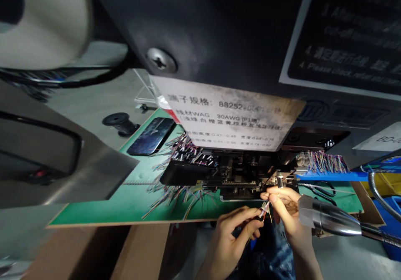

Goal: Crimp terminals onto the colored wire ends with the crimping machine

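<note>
Low in the head view, a small bundle of thin coloured wires (265, 209) with loose orange and red ends spans the gap between my two hands. My left hand (239, 230) pinches the bundle from the left between thumb and fingertips. On the other side, my right hand (285, 207) holds the wires' upper part with thumb and forefinger, just in front of the machine's metal working parts (244, 184). A lit lamp head (335, 218) on a flexible neck lies right beside my right hand.
A dark machine body (219, 33) with a paper label (225, 117) fills the top. On the green table (103, 213) are a phone (152, 136), wire bundles (181, 196) and scissors (322, 192). More wires (327, 161) rest on a blue tray at right.
</note>
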Tool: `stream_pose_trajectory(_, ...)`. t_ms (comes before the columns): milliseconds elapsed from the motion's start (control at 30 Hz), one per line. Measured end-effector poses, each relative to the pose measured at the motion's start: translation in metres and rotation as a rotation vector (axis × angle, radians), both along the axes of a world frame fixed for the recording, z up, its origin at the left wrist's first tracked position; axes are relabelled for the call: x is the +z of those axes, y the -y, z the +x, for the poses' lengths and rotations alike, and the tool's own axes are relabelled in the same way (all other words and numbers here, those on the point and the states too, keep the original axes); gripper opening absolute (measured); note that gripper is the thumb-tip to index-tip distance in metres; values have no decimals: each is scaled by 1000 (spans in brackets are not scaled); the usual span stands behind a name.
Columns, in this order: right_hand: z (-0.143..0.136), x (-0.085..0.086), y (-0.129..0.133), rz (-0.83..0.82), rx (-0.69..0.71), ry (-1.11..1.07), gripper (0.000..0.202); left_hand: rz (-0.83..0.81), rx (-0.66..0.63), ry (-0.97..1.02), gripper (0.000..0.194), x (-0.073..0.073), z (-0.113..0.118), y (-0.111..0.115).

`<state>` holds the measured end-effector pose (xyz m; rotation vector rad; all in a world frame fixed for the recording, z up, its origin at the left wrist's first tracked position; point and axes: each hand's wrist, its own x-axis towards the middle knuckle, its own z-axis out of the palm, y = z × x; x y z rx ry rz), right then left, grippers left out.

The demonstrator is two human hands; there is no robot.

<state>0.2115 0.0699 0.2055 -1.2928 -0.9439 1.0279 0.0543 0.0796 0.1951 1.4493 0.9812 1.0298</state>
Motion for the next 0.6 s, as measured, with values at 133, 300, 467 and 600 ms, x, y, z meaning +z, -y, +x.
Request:
stream_pose_trajectory(133, 1, -2, 0, 1, 8, 13, 15, -17, -4, 15, 18, 0, 1, 0)
stream_pose_trajectory(300, 1, -6, 0, 15, 17, 21, 15, -20, 1, 17, 17, -2, 2, 3)
stream_pose_trajectory(467, 4, -15, 16, 69, 55, 29, 19, -31, -65, -49, 22, -5, -12, 6)
stream_pose_trajectory(600, 8, -29, 40, 128, 134, -79, 32, 30, -171, -111, 22, -12, -19, 13)
